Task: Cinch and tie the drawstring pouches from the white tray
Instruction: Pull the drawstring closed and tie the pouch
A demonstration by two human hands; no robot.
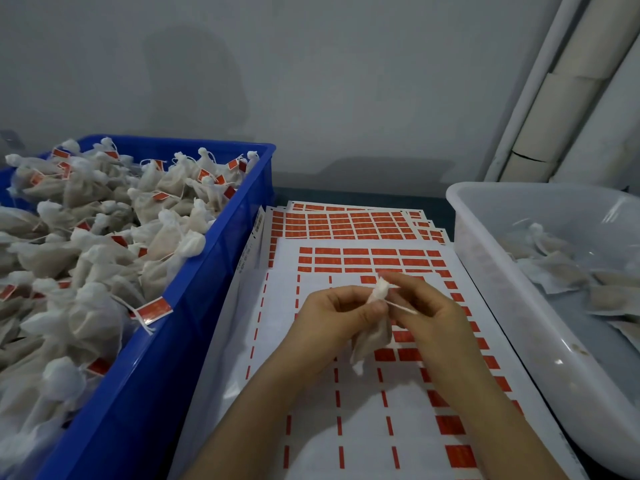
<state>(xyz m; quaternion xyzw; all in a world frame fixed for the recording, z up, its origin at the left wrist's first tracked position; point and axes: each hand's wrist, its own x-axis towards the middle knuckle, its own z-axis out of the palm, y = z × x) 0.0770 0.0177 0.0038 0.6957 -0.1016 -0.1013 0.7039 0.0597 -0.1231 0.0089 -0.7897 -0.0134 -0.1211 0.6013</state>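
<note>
a: where's the drawstring pouch (373,341)?
b: held over the label sheets (313,396), between blue crate (156,375) and white tray (462,211). left hand (332,317) pinches its neck, right hand (433,315) pinches the drawstring (403,307).
a: tip?
b: clamp the neck, pull taut, then knot.

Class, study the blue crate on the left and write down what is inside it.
The blue crate holds a heap of cinched white pouches, many with orange-red labels on their strings, piled to the rim. Its floor and lower layers are covered.
</note>
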